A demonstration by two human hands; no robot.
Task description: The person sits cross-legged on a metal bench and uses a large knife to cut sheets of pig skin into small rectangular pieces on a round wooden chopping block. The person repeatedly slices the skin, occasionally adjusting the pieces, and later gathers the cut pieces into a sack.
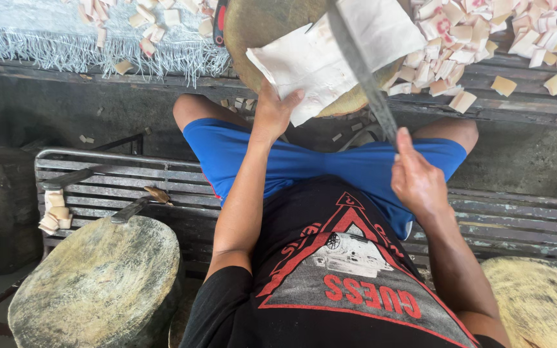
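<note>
Here: pale white slab, flat on round block.

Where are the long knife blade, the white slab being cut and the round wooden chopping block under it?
long knife blade (362,71), head view, middle of the blade.
white slab (304,64), head view, its flat top left of the blade.
round wooden chopping block (259,26), head view, bare top at upper left.

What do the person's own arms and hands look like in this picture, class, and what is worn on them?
Both arms are bare from the short black T-shirt sleeves down. The left hand and right hand wear no gloves, and no rings, watch or wristband can be seen. The left sleeve is plain black.
</note>
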